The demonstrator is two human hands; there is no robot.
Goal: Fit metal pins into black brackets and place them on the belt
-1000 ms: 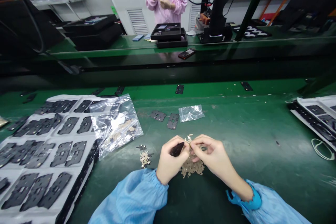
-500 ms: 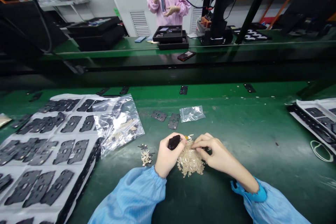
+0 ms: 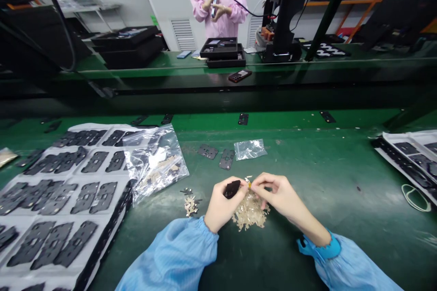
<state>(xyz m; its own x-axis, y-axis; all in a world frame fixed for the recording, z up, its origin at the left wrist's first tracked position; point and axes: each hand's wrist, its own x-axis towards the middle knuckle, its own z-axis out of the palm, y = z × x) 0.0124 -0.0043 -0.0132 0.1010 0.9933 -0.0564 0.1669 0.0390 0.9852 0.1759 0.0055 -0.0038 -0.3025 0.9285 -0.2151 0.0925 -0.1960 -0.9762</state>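
Left hand (image 3: 220,209) has a small black part (image 3: 232,189) pinched firmly, right hand (image 3: 278,195) is nearly closed on what looks like a tiny tan piece (image 3: 249,183), and a loose pile of tan bits (image 3: 251,216) sits right under both.

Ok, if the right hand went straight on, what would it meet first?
Probably the left hand holding a black part, just ahead of the right hand; depth is hard to judge.

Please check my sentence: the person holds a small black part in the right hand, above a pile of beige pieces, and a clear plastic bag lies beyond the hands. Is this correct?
Not quite. The small black part is in the left hand, not the right hand, as the head view shows. The rest stands: it is above the pile of beige pieces, and the clear plastic bag lies beyond the hands.
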